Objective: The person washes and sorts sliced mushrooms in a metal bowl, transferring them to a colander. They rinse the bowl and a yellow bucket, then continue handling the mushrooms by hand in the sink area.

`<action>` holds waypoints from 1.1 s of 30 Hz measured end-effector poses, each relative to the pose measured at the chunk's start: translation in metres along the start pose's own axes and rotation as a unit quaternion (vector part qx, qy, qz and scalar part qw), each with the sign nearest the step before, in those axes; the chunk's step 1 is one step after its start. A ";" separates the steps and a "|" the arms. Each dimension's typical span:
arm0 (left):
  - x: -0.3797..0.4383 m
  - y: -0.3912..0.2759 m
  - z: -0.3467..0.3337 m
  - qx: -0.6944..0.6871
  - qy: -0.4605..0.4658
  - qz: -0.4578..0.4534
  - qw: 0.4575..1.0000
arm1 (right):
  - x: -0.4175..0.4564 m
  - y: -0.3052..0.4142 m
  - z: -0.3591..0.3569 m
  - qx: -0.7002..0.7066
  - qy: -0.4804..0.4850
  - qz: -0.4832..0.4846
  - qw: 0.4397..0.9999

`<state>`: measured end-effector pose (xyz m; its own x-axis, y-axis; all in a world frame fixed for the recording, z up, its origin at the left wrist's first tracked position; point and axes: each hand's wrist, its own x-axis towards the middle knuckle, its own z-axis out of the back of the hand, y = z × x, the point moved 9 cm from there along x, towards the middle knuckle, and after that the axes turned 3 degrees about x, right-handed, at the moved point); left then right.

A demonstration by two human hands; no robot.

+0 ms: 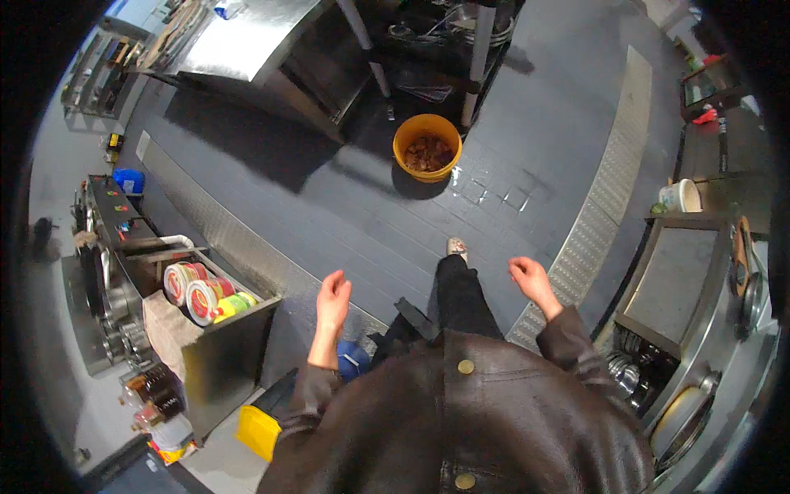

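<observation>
My left hand (334, 304) hangs loosely over the floor at the lower middle, its fingers curled together, with nothing visible in it. To the right of my leg, my right hand (529, 279) is held out in the air, its fingers loosely curled, also with no object visible. Neither hand touches anything that I can see. Farther forward, a yellow bucket (401, 147) stands on the grey tiled floor, with brown scraps in its bottom. Whether the curled fingers are fully closed is hard to tell.
Wet patches (515, 194) shine on the floor beside the bucket. A steel table (247, 37) stands ahead on the left. A steel cart (228, 346) with tubs and a yellow bottle is at the left. Metal drain covers (608, 185) run along the right, before a steel counter (710, 309).
</observation>
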<state>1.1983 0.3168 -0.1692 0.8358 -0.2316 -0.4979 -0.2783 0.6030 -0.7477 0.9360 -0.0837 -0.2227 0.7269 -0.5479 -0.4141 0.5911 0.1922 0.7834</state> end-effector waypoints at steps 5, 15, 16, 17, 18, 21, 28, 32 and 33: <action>0.019 0.053 0.005 -0.052 -0.067 0.080 0.993 | 0.194 0.011 -0.085 0.141 0.100 -0.136 0.975; 0.024 0.187 0.000 -0.096 -0.084 0.305 0.944 | 0.425 -0.130 -0.258 0.371 -0.001 -0.361 0.856; 0.017 0.201 0.004 -0.076 -0.085 0.317 0.942 | 0.437 -0.136 -0.277 0.378 0.000 -0.375 0.846; 0.009 0.213 0.011 -0.053 -0.083 0.328 0.940 | 0.448 -0.141 -0.293 0.387 -0.001 -0.390 0.836; 0.002 0.227 0.011 -0.036 -0.083 0.340 0.936 | 0.458 -0.140 -0.305 0.373 -0.009 -0.394 0.840; 0.011 0.230 0.014 -0.077 -0.093 0.380 0.917 | 0.492 -0.171 -0.317 0.441 -0.003 -0.324 0.837; 0.068 0.164 -0.006 -0.002 0.016 0.284 0.959 | 0.393 -0.160 -0.227 0.459 -0.045 -0.335 0.822; 0.083 0.140 -0.022 -0.008 0.078 0.229 0.970 | 0.261 -0.146 -0.128 0.441 -0.071 -0.393 0.804; 0.087 0.118 -0.030 -0.017 0.087 0.220 0.972 | 0.225 -0.139 -0.112 0.450 -0.083 -0.395 0.797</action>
<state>1.2240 0.3454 -0.3136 0.5413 -0.0847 -0.8366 -0.6083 0.6474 -0.4592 1.0570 -0.1426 -0.4764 0.1519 -0.3232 -0.9341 0.2962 -0.8867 0.3550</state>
